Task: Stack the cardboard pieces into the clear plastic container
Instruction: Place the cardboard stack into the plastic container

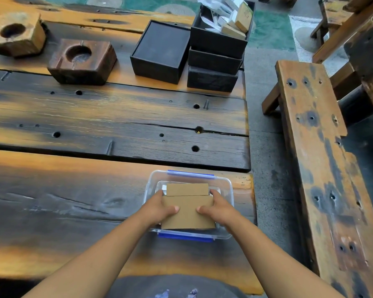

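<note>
Looking down from the head camera, I see my left hand (pixel 159 209) and right hand (pixel 216 209) clamped on either side of a cardboard piece (pixel 187 212), thumbs on top, over the clear plastic container (pixel 226 186) at the near end of the bench (pixel 73 190). Another cardboard piece (pixel 187 189) sits inside, just beyond.

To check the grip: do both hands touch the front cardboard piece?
Touching. Head view: left hand and right hand press thumbs on the cardboard piece top, fingers wrapping its sides.
</note>
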### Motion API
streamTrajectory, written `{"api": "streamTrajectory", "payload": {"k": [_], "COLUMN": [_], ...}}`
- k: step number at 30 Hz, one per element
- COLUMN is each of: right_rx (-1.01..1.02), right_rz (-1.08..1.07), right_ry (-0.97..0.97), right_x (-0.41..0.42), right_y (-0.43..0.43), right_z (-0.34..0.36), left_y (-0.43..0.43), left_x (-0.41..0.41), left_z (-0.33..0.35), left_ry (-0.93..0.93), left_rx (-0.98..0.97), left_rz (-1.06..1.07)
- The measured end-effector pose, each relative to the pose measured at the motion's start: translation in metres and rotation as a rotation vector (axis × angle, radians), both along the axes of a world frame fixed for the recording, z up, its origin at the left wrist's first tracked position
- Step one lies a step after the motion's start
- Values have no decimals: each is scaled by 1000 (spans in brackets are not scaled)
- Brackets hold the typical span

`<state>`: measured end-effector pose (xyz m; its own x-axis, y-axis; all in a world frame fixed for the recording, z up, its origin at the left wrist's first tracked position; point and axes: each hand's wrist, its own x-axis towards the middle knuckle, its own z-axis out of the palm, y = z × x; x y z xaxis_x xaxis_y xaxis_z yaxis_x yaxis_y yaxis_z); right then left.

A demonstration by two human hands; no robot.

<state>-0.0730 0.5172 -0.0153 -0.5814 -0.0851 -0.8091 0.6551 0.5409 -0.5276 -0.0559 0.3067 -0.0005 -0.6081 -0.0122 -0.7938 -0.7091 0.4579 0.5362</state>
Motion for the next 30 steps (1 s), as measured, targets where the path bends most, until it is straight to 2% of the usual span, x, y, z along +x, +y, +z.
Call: {"api": "streamTrajectory", "payload": {"k": [4, 8, 11, 14, 20, 26, 30], "right_rx": [-15, 31, 43, 11, 67, 79, 116], "right_rz": [-14, 51, 110, 111, 156, 314, 317], "right_ry": [-52, -108, -160, -180, -160, -271, -299], "right_x": [0, -2, -7, -11, -15, -29, -33], "right_y": [5, 3, 2, 3, 2, 2, 2], "right_z": [-1, -2, 0, 0, 2, 13, 15], "left_y": [2, -3, -5, -4, 1, 0, 1], "left_x": [-12, -29, -39, -42, -37, -39, -41], "left_z": [-1, 4, 4, 2, 1, 4, 2], "left_ry": [-140, -283, -314, -334, -386, -423, -433], "left_rx": [116, 51, -30, -51, 20, -2, 7], "left_rz": [79, -84, -207, -238, -177, -205, -217]}}
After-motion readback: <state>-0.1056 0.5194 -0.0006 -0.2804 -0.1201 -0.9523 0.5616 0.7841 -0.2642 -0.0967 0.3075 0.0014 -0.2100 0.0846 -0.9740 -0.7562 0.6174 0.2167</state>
